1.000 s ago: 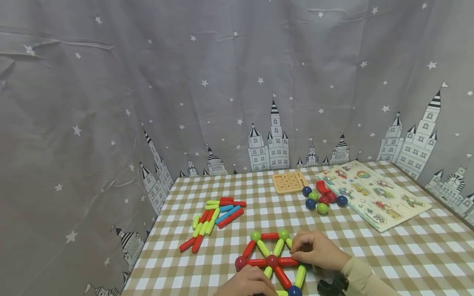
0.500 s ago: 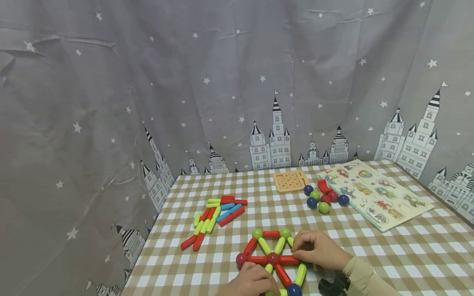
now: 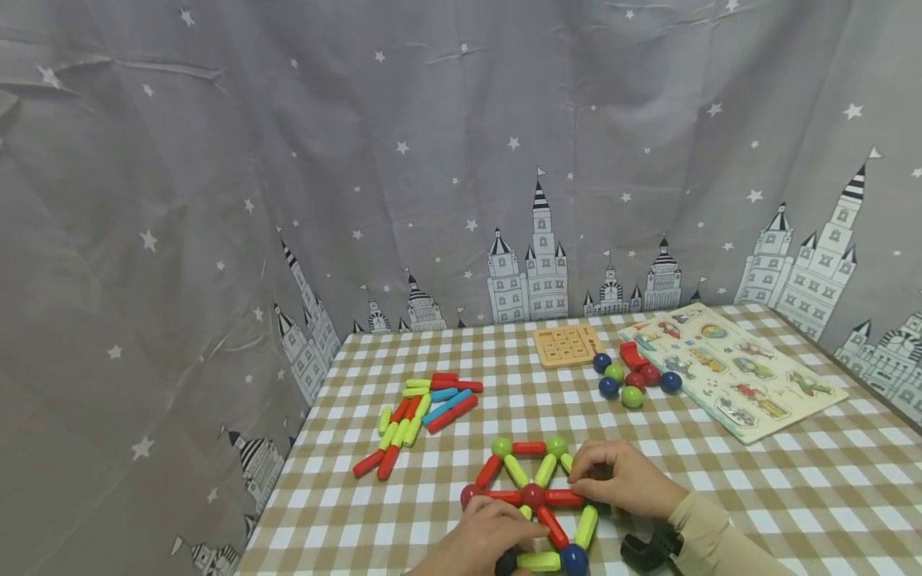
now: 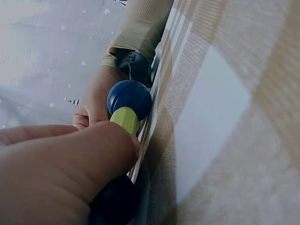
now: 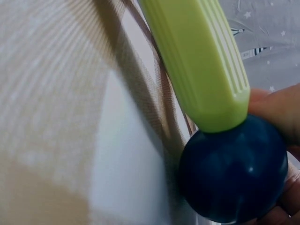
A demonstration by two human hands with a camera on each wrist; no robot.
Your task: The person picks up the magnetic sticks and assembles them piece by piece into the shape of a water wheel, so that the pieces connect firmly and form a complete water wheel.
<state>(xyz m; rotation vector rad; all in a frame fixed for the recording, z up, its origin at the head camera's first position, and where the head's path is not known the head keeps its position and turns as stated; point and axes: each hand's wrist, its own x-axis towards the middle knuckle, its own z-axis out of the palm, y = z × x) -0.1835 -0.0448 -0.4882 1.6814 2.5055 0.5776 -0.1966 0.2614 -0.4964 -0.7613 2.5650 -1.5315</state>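
The flat frame of rods and balls [image 3: 551, 524] lies on the tabletop [image 3: 324, 528] before the person, its spokes meeting at a red ball [image 3: 533, 496]. The right hand's [image 3: 623, 480] grip pinches a dark blue ball [image 5: 234, 168] at the frame's right corner, seemingly to steady that joint. The left hand [image 3: 475, 540] bends over the lower-left corner, perhaps bracing it — whether its grip pinches the yellow-green rod [image 4: 124, 118] there or merely presses it, I cannot tell.

From the head, the right-corner ball is mostly hidden; the right wrist view shows it plainly, touching the end of a ribbed rod [image 5: 201, 61]. The left wrist view shows a darker ball [image 4: 112, 204] just under the left thumb. Only the head view takes in the loose rods [image 3: 410, 432], the spare balls [image 3: 635, 382] beside the picture board [image 3: 742, 372] — and the number puzzle [image 3: 569, 346] behind.
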